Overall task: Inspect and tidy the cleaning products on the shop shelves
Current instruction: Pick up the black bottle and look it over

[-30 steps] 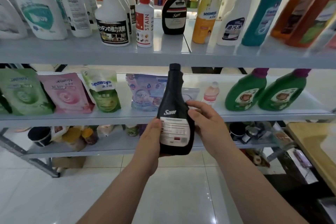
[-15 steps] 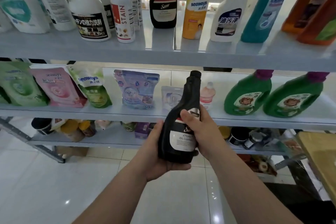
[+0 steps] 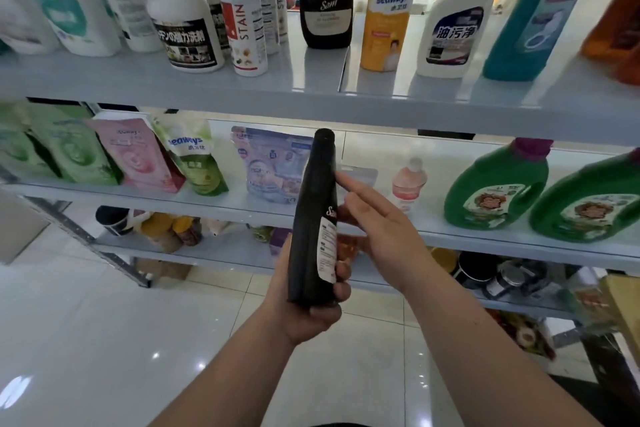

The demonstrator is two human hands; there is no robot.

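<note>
1. My left hand (image 3: 304, 315) grips the base of the black Sam bottle (image 3: 313, 218), fingers curled round its lower body. My right hand (image 3: 381, 232) is open, fingers straight along the label side, touching it or just beside it; I cannot tell which.
2. A second ago both hands clasped the bottle with its back label towards me. Half a second ago the front label faced me under my right thumb. Now the bottle is turned edge-on, label to the right, and my right hand has let go its grip.
3. The bottle is roughly upright in the air in front of the middle shelf (image 3: 450, 241), below the top shelf (image 3: 242, 90).
4. I judge both labels checked, so inspecting this bottle is nearly done.
5. Its twin Sam bottle (image 3: 325, 0) stands on the top shelf. I expect mine belongs beside it, front label outward.
</note>
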